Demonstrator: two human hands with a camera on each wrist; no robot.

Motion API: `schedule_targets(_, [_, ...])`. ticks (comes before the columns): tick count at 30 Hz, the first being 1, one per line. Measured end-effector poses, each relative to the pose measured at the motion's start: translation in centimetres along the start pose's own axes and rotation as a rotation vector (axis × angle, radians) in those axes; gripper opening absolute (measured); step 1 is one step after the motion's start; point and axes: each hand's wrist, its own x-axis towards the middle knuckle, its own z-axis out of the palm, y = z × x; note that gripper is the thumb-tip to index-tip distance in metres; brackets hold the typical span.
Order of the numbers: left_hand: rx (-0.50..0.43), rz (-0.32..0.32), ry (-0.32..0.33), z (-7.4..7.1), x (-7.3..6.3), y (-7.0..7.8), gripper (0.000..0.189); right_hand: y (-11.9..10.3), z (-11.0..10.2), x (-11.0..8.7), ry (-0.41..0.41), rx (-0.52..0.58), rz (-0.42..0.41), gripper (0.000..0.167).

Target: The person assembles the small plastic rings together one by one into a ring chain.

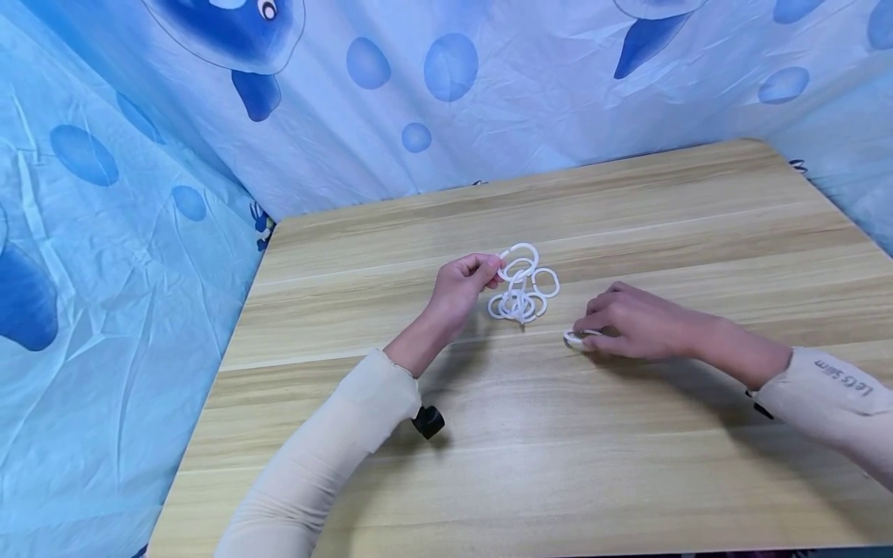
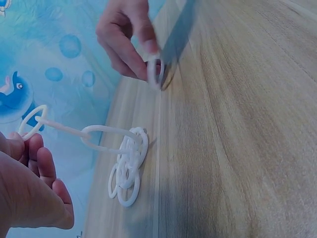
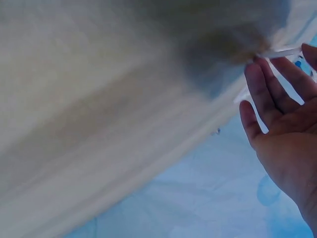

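Note:
White plastic rings are linked into a chain (image 1: pixel 518 304), which lies heaped on the wooden table (image 1: pixel 530 480). My left hand (image 1: pixel 460 287) pinches the chain's end ring (image 2: pixel 30 123) between thumb and fingers. From that raised ring a few links (image 2: pixel 62 127) hang down to the pile (image 2: pixel 128 166). To the right of the heap, my right hand (image 1: pixel 631 322) pinches a separate white ring (image 1: pixel 574 339) close to the tabletop. In the right wrist view, this ring (image 3: pixel 282 52) appears edge-on between thumb and fingers, and other details there are blurred.
Blue sheeting (image 1: pixel 314 139) with whale and bubble prints hangs behind and beside the table. A black wrist device (image 1: pixel 429 421) sticks out below the left sleeve (image 1: pixel 335 434). Wood-grain surface surrounds both hands.

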Motion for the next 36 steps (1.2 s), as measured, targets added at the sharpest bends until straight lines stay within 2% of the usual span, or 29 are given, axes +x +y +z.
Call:
schedule_targets(3, [-0.002,0.002,0.003,0.0,0.0,0.0,0.031,0.0,-0.6,0.4,0.002,0.019,-0.005,0.007])
schedule_targets(6, [-0.003,0.004,0.004,0.0,-0.1,0.0,0.029,0.2,-1.0,0.5,0.033,0.031,0.009,0.011])
schedule_targets(10, [-0.008,0.004,0.002,0.1,0.0,-0.1,0.027,0.8,-1.4,0.3,0.087,0.029,0.067,0.018])
schedule_targets(16, [-0.009,0.003,-0.005,0.1,0.0,-0.1,0.028,1.4,-2.5,0.5,0.152,0.044,0.164,0.007])
schedule_targets(28, [-0.013,-0.004,-0.014,0.1,0.0,-0.2,0.031,0.9,-4.4,2.0,0.255,0.146,0.335,0.012])
schedule_targets(36, [-0.013,-0.005,-0.011,0.2,-0.1,-0.2,0.032,1.0,-5.0,3.8,0.436,0.204,0.399,0.013])
